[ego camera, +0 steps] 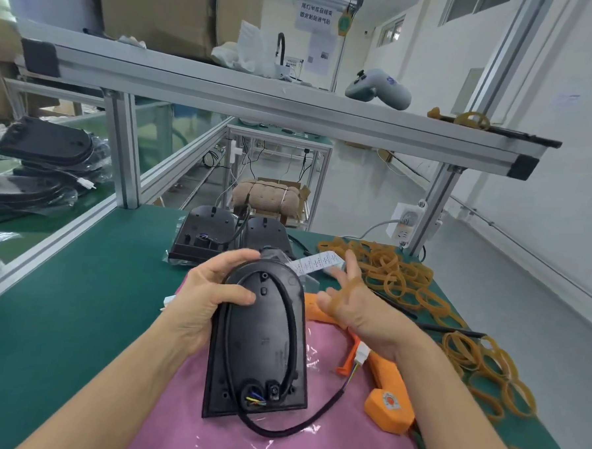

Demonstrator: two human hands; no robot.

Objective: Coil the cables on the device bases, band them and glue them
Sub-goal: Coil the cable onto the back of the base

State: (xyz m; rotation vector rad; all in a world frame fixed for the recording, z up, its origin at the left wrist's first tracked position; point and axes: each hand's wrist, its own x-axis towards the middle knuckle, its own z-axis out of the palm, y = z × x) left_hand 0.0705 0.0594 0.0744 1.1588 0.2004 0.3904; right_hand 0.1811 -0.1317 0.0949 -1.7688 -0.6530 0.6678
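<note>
A black arch-shaped device base (264,346) stands tilted on a pink cloth (188,421). My left hand (209,288) grips its upper left edge, thumb pressing the black cable (291,313) that loops over its face. The cable's loose end curves below the base to a white connector (362,354). Just right of the base, my right hand (355,303) has its fingers spread with a tan rubber band (347,290) stretched round them.
A heap of tan rubber bands (401,278) covers the green table (78,302) at right. An orange glue gun (386,397) lies under my right forearm. Two more black bases (212,233) stand behind, others stack at far left (48,149). An aluminium shelf (280,110) spans overhead.
</note>
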